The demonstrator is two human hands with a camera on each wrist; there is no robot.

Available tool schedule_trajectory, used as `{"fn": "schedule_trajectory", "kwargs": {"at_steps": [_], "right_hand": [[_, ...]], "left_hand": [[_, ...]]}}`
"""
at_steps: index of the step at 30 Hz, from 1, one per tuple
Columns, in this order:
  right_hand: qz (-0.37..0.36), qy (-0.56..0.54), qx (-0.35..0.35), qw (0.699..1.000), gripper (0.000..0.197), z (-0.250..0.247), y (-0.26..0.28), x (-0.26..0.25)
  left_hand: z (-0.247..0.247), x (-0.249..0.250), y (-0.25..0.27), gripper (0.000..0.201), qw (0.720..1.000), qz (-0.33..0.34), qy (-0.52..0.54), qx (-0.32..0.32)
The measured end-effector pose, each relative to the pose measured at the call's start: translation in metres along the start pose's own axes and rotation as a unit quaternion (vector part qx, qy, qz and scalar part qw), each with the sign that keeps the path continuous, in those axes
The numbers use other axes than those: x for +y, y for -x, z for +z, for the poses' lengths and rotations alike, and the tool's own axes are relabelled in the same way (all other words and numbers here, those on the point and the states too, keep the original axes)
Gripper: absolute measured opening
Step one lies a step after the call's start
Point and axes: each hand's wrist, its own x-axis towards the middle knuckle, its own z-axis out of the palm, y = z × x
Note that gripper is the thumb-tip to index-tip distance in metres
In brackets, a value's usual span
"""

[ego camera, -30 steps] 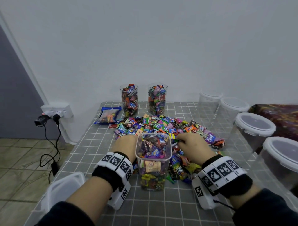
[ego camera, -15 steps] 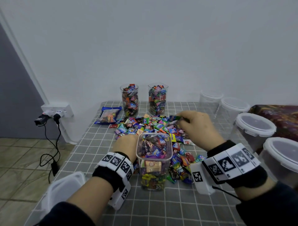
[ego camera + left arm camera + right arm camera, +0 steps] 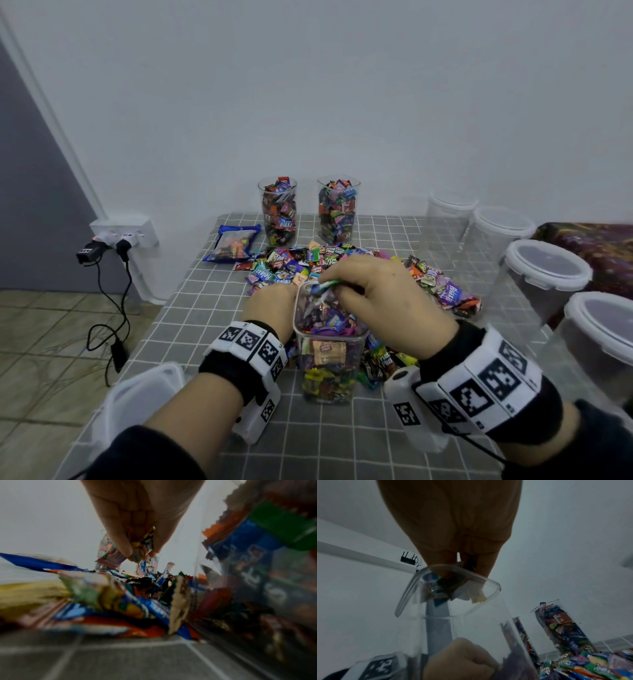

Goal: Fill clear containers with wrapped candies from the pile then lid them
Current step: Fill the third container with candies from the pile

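A bunch of wrapped candies is pinched in the right hand over the rim of the clear square plastic container at frame centre; a yellow-and-blue candy is pinched by the left hand beside it; the colourful candy pile is spread just behind.

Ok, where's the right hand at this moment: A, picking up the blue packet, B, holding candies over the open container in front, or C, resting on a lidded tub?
B: the right hand holds candies above the open container's rim.
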Motion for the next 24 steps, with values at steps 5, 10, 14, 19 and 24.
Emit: {"fn": "schedule_trajectory", "kwargs": {"at_steps": [5, 10, 14, 19, 24], "right_hand": [[-0.012, -0.018, -0.002, 1.000, 0.025, 0.008, 0.003, 0.004], [0.013, -0.011, 0.006, 1.000, 0.020, 0.006, 0.005, 0.003], [0.058, -0.059, 0.049, 0.995, 0.034, 0.005, 0.011, 0.002], [0.166, -0.222, -0.068, 0.958, 0.097, 0.008, 0.024, 0.017], [0.219, -0.297, -0.134, 0.920, 0.115, 0.015, 0.031, 0.026]], "left_hand": [[-0.002, -0.001, 0.002, 0.025, 1.000, -0.007, 0.011, 0.000], [0.002, -0.001, -0.001, 0.028, 1.000, -0.018, 0.015, 0.000], [0.001, -0.002, 0.000, 0.031, 0.999, -0.034, 0.041, 0.008], [-0.001, -0.003, 0.003, 0.030, 0.997, -0.034, 0.066, 0.033], [-0.005, -0.008, 0.009, 0.027, 0.987, -0.059, 0.132, 0.072]]}}
